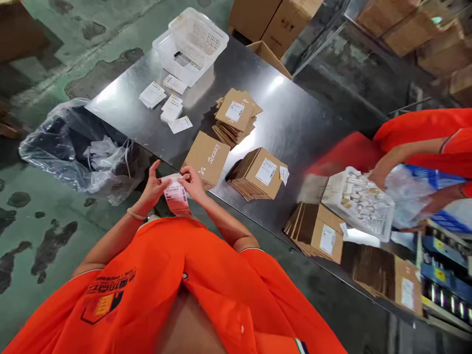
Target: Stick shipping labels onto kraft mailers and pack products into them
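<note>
before the "beauty" box (207,160) — both hands pinch a barcode label (177,198).

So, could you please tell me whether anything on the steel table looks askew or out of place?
Yes, mildly. The far stack of flat cardboard mailers is fanned out unevenly, and one loose label hangs off the nearer stack. Nothing looks spilled or damaged. Both hands hold a label strip.

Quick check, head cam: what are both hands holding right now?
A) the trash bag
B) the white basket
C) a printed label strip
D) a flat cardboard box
C: the left hand and right hand both pinch the top of a printed label strip that hangs down in front of the orange shirt, near the table edge.
</note>
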`<state>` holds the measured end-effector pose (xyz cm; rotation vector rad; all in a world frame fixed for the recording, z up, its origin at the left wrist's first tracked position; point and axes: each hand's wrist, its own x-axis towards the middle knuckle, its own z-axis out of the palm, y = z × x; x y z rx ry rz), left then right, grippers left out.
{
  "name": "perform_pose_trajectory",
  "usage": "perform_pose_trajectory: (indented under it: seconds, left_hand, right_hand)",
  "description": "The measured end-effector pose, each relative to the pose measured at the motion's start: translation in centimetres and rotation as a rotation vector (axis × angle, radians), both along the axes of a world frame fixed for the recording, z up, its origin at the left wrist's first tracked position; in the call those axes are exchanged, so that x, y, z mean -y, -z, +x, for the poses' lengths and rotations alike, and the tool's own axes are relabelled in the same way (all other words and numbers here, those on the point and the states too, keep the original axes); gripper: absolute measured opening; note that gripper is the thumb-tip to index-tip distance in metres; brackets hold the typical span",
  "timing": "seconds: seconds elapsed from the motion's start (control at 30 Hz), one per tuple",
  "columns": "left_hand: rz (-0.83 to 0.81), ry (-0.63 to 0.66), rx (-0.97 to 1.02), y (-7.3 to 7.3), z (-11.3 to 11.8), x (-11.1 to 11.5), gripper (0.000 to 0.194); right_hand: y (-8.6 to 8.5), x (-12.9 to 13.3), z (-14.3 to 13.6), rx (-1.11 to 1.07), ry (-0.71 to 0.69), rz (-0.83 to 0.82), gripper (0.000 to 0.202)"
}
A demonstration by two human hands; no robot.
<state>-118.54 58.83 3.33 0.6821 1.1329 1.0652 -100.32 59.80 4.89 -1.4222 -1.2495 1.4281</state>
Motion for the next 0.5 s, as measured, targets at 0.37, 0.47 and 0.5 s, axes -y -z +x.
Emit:
perform_pose_trajectory:
  seconds: [0.37,0.47,0.5]
  left_hand:
    - [0.016,0.181,-0.341,-0.1,2.0,-0.5,0.064]
    - [-0.022,0.251,-0.307,-0.1,2.8,-0.2,0.062]
    - [-0.04,0.291,-0.28,0.0,3.0,0.1,0.061]
  right_hand:
    - [1.3,2.7,2.4,0.115,0.105,0.119,0.012]
    - [0.9,3.3,3.7,0.225,0.149,0.274,0.016]
    - [0.6,2.8,4.6,0.265,0.174,0.318,0.016]
